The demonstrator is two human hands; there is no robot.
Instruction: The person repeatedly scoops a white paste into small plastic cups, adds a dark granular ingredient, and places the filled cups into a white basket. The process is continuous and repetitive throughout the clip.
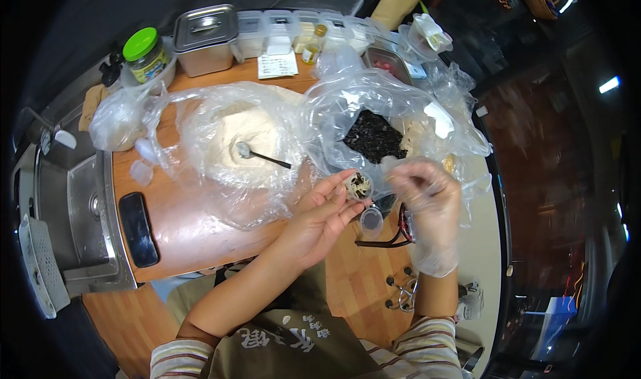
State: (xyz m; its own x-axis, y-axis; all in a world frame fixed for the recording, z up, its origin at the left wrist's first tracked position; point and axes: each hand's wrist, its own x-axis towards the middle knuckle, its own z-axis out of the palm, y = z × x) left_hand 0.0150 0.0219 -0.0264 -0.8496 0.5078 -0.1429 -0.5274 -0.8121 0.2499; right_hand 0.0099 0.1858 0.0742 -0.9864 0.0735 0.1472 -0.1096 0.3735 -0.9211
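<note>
In my bare left hand [320, 215] is a small clear plastic cup [359, 185], partly filled with dark and pale shreds. Its round clear lid [371, 220] hangs open below the rim. My right hand [427, 189] wears a thin clear plastic glove and is close to the cup's right side. Its fingertips are pinched together; whatever they hold is too small to make out. Just beyond both hands, an open clear bag [320, 122] contains a heap of black shreds [375, 137]. To the left, another open bag holds pale powder [240, 122] with a black-handled spoon [270, 157] in it.
A dark phone [137, 229] lies near the table's left edge, beside a metal sink [87, 205]. Along the back stand a lidded steel container [205, 39], clear boxes [280, 25], a green-lidded jar [143, 55] and a small yellow bottle [314, 45]. A wheeled stool base [404, 291] is below.
</note>
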